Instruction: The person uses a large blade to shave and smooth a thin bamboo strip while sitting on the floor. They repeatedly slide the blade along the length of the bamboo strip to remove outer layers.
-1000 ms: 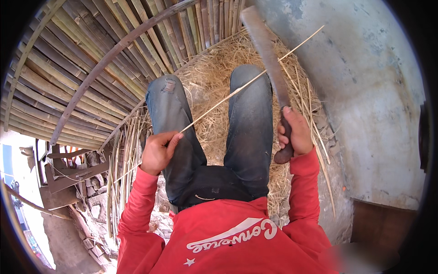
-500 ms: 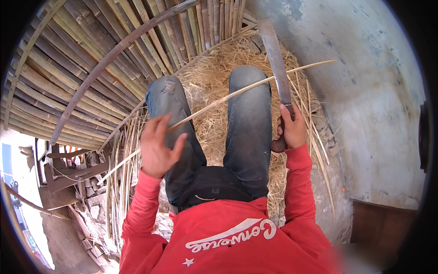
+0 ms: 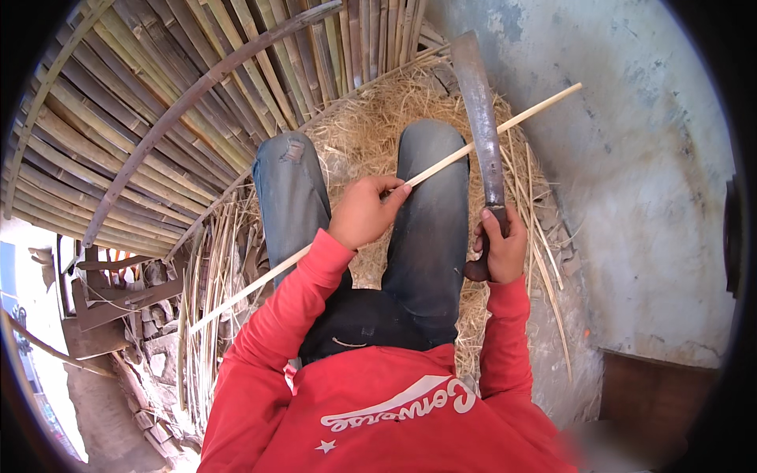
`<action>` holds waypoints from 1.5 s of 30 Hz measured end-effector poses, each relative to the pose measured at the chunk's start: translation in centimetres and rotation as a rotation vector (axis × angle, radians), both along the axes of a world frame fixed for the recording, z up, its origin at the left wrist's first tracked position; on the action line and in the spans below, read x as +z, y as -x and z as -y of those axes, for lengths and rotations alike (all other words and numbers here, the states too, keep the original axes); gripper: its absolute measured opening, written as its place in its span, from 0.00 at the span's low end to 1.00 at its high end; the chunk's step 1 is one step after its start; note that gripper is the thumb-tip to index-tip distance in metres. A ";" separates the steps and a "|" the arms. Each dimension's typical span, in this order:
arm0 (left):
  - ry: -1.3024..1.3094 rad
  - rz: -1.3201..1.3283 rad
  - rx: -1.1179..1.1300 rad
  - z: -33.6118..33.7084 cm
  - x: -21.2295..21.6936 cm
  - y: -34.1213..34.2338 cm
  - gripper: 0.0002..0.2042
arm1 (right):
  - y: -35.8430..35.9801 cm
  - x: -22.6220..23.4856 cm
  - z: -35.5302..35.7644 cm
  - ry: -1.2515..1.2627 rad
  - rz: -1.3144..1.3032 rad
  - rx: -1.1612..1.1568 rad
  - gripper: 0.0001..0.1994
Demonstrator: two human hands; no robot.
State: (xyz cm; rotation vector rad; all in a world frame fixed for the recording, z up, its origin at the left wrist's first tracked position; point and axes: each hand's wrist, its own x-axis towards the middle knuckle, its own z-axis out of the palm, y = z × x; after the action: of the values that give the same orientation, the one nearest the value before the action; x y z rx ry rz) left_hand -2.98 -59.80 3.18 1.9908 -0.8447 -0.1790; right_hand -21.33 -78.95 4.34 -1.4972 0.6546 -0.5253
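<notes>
Broadly, the largest mass is the bundle of split bamboo canes (image 3: pixel 181 102), stacked well beyond and to the outer side of the left hand, with a curved dark pole (image 3: pixel 189 110) lying across it. A plastered wall (image 3: pixel 631 197) rises just outside the right hand and closes that side. Between them lies a bed of straw and shavings (image 3: pixel 371 126) under the person's jeans-clad legs (image 3: pixel 426 213); thin finished slivers (image 3: pixel 213 268) lie loose below the left hand, which suggests part of the stock is already worked, while the stacked canes look untouched.

The left hand (image 3: pixel 364 211) is closed in a pinch on a long pale bamboo strip (image 3: pixel 489 134), which runs from beneath the left forearm, through the fingers, and out past the right hand toward the wall. The right hand (image 3: pixel 498 246) is wrapped tight round the handle of a long curved blade (image 3: pixel 479 110), held upright so that the strip crosses the blade above the fist; whether the edge bites into the strip cannot be told. Judged from this, the strip is mid-working.

Open room lies chiefly ahead of both hands, over the straw. The strip's far tip nears the wall, so room there is slight.
</notes>
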 end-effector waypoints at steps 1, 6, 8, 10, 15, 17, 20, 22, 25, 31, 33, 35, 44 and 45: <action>0.011 -0.168 -0.108 -0.3 -0.3 -0.8 0.13 | -0.1 -0.4 0.1 0.047 0.025 0.006 0.09; 0.028 -0.493 -0.299 -2.3 -0.7 -1.4 0.14 | -0.3 -1.3 -0.1 0.047 -0.021 0.069 0.11; 0.055 0.005 -0.083 -3.3 0.9 0.5 0.14 | -0.2 -1.2 -0.1 0.022 -0.025 0.083 0.12; 0.072 0.232 -0.001 -4.3 1.2 0.8 0.15 | -0.5 -1.0 0.0 0.057 -0.010 0.090 0.13; -0.157 0.460 -0.027 -9.5 0.7 1.3 0.20 | -0.9 -0.9 0.8 0.053 -0.115 0.093 0.14; -0.166 0.465 -0.048 -10.6 -0.1 1.3 0.20 | -1.4 -0.3 0.7 0.045 -0.123 0.099 0.14; -0.136 0.404 -0.088 -11.1 -0.3 1.1 0.21 | -2.1 1.2 0.6 -0.004 -0.161 0.058 0.19; -0.094 0.342 -0.110 -11.3 -0.2 0.9 0.21 | -2.7 1.8 1.4 0.190 -0.051 0.031 0.27; -0.097 0.348 -0.145 -12.0 0.0 0.4 0.22 | -3.9 1.1 4.1 0.221 -0.034 -0.020 0.31; -0.117 0.406 -0.138 -12.2 -0.7 0.4 0.28 | -4.7 1.5 3.1 0.224 -0.093 -0.025 0.30; -0.166 0.421 -0.122 -11.8 -0.6 0.6 0.32 | -4.0 2.2 0.5 0.242 -0.135 0.098 0.30; -0.127 0.403 -0.126 -11.9 -1.2 0.4 0.31 | -4.1 2.2 -0.5 0.309 -0.119 0.199 0.30; -0.131 0.416 -0.099 -11.4 -0.9 0.5 0.30 | -5.5 0.6 1.1 0.488 -0.068 -0.024 0.30; -0.142 0.412 -0.088 -11.4 -0.9 0.5 0.29 | -5.1 1.5 0.0 0.391 -0.111 0.075 0.30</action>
State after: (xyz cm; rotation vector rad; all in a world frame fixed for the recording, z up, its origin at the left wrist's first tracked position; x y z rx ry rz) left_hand -3.50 -48.42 2.26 2.1604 -1.2100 0.1311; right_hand -16.20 -78.93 5.86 -1.9223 0.6010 -0.5365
